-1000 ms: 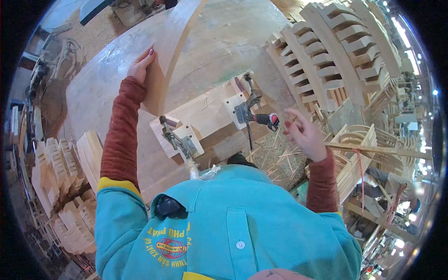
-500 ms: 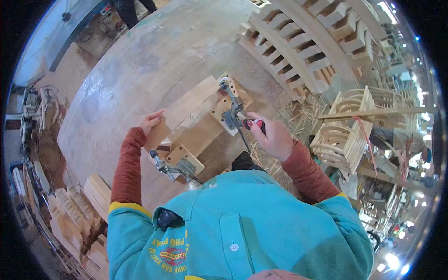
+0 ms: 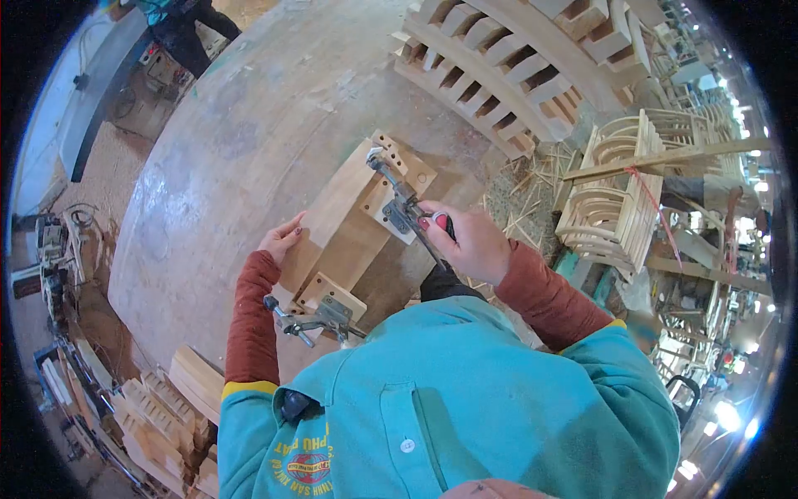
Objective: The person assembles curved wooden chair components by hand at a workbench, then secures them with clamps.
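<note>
A pale wooden board [image 3: 337,200] lies on a wooden jig [image 3: 357,245] on the large worktable. At the board's left edge, my left hand [image 3: 281,239] grips it with slightly bent fingers and thumb. The metal toggle clamp [image 3: 403,200] at the jig's far right end reaches over the board. My right hand [image 3: 472,243] is closed around this clamp's handle, with the thumb on top; the palm hides most of the handle. A second toggle clamp [image 3: 312,318] is mounted at the jig's near end, close to my left forearm.
Stacked slotted wooden frames [image 3: 507,66] stand at the upper right. Curved wooden pieces [image 3: 611,191] are piled at the right. Wood offcuts [image 3: 519,200] litter the floor. Cut wood blocks [image 3: 158,407] sit lower left. Another person [image 3: 187,29] stands beyond the table.
The board now lies closer against the jig, where a gap showed beside it before. My right hand stays on the clamp handle. The view has shifted, bringing more of the other person into sight.
</note>
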The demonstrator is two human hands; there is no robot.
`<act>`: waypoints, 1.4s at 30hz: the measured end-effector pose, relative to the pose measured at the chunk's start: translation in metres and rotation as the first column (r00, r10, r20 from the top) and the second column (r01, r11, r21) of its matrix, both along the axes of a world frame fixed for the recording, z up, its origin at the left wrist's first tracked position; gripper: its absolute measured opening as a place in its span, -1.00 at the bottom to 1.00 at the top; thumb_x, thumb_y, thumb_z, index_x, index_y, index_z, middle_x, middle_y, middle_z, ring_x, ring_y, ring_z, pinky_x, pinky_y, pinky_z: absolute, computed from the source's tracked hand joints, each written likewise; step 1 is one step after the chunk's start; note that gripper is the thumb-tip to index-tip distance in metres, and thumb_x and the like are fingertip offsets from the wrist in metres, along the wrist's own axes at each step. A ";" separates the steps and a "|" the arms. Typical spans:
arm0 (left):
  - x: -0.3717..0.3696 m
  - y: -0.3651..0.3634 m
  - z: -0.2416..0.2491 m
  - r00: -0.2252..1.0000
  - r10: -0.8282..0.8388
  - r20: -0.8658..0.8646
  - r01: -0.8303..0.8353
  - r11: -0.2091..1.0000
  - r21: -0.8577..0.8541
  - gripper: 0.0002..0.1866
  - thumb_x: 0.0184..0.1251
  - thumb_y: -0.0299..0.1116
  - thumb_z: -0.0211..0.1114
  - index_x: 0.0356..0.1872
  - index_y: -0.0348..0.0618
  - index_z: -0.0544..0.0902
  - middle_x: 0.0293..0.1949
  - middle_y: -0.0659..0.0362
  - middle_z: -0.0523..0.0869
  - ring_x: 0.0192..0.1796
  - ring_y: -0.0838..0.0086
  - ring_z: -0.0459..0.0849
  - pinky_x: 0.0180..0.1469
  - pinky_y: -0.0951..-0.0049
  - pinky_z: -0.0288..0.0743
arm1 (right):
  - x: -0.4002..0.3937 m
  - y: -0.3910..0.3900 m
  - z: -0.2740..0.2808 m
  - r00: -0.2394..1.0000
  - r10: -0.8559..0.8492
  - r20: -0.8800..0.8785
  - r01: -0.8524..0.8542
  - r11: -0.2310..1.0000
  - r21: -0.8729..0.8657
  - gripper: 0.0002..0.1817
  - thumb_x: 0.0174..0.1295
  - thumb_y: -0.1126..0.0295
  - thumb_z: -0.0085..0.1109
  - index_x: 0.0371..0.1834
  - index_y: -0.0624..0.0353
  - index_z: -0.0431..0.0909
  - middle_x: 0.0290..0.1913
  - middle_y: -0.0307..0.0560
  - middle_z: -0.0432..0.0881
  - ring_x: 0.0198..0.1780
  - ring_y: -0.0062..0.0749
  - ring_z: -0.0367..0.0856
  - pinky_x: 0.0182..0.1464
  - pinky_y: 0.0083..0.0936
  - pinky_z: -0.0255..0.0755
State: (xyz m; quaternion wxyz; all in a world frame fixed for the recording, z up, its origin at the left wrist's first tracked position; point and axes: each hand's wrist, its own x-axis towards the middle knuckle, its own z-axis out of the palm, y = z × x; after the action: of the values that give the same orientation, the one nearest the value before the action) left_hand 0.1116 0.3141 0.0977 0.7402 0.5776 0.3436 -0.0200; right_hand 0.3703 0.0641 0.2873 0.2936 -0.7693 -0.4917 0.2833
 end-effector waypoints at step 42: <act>-0.086 -0.034 0.019 0.324 0.886 0.332 -0.943 0.330 0.042 -0.67 0.29 -0.19 0.09 -0.10 -0.23 0.55 -0.43 0.15 0.61 -0.37 0.55 0.56 -0.30 0.54 0.46 | -0.012 -0.032 -0.162 0.692 -0.293 -0.660 0.101 0.944 -0.313 -0.60 0.07 0.45 0.15 0.00 0.14 0.31 -0.40 -0.11 0.54 -0.47 -0.47 0.52 -0.44 -0.51 0.40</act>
State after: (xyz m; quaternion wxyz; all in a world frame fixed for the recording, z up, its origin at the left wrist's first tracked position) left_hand 0.0252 0.2803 0.1166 0.5847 0.3577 0.5140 0.5158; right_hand 0.3584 0.0322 0.1254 0.3857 -0.6842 -0.2180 0.5792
